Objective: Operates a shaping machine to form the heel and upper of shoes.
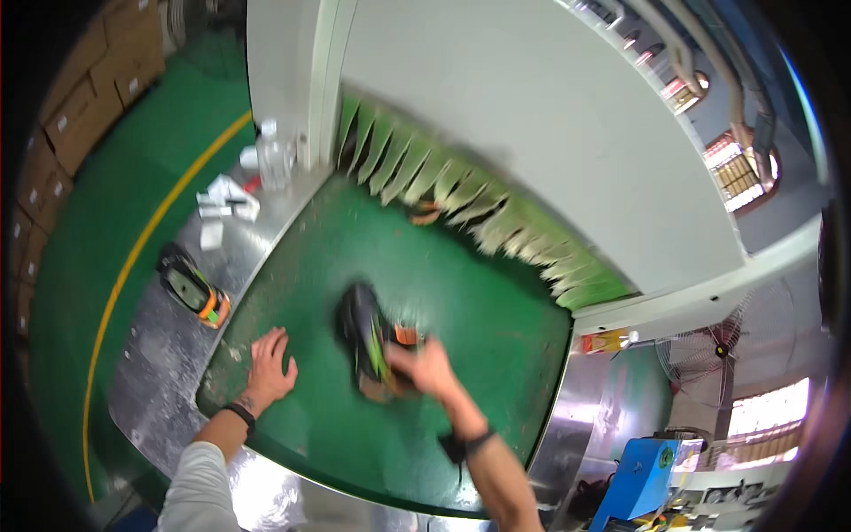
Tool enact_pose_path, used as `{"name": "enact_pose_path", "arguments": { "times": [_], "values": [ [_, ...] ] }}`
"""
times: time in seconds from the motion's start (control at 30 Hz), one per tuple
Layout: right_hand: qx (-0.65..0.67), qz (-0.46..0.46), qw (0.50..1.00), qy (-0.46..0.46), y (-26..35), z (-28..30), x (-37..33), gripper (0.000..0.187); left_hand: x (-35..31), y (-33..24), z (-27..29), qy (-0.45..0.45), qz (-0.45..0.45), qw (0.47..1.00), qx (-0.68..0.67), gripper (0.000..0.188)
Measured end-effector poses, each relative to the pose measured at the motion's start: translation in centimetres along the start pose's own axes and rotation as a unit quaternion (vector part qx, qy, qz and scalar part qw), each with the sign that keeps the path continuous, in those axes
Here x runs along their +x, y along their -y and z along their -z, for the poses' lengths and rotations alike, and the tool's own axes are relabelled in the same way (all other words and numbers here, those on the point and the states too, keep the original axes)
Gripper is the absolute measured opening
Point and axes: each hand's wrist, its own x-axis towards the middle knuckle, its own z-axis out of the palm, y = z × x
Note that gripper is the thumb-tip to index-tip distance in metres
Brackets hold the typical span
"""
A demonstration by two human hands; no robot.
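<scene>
A black shoe (360, 324) with green and orange trim is on the green conveyor belt (310, 266), blurred by motion. My right hand (425, 368) is closed at its heel end, with the fingers partly smeared. Close by that hand, an orange and dark piece (406, 335) shows; I cannot tell whether it is a second shoe. My left hand (270, 368) lies on the belt's left side, fingers out and holding nothing. Beyond it, on the metal ledge, sits another black shoe (191, 288) with an orange heel.
A large grey machine housing (532, 115) spans the belt's far side, with green strip curtains (425, 173) hanging from it. An orange-trimmed item (424, 213) shows under the strips. On the left ledge are a clear bottle (275, 160) and white papers (229, 199). A blue box (634, 483) stands lower right.
</scene>
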Motion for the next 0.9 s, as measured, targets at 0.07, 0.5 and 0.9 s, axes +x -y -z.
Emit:
{"name": "enact_pose_path", "arguments": {
  "times": [0.07, 0.5, 0.9],
  "values": [
    [0.266, -0.042, 0.963, 0.019, -1.0, -0.8, -12.7, 0.065, 0.2, 0.8, -0.6, 0.015, -0.019, 1.0, 0.01, 0.052],
    [0.352, 0.126, 0.831, -0.411, -0.1, 0.4, -54.8, 0.069, -13.8, -44.0, 13.3, 0.555, -0.009, 0.491, -0.672, 0.102],
    [0.6, 0.134, 0.532, -0.582, -19.8, -14.1, -88.1, 0.056, -46.5, -59.1, 14.7, 0.739, -0.094, 0.371, -0.555, 0.062]
  ]
}}
